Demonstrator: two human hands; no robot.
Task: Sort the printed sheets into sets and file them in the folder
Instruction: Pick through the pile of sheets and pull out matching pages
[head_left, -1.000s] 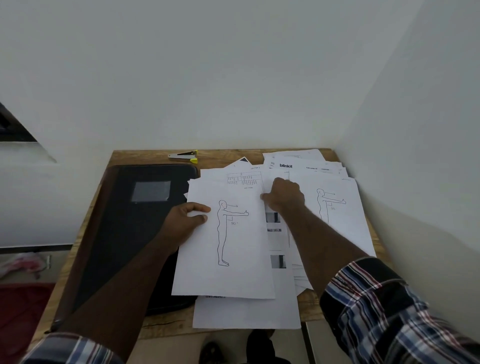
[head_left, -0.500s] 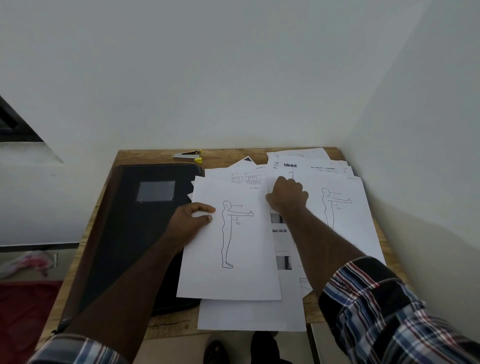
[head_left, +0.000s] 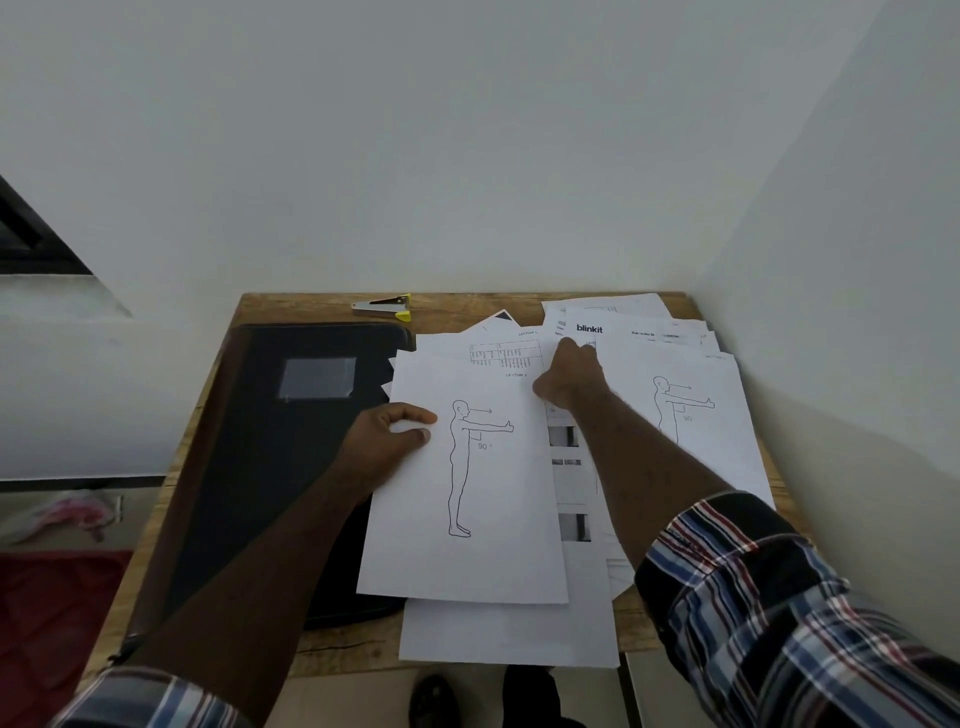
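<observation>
A person's left hand is pinching a figure-drawing sheet over the closed folder, while the right hand is fingering spread sheets on the counter. Light, floppy paper likely handles best by its edges.

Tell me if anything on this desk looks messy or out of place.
The printed sheets are fanned loosely, not squared. The bottom sheet overhangs the table's near edge. The figure drawing held by the left hand lies partly on the closed folder. Nothing looks torn or spilled.
</observation>
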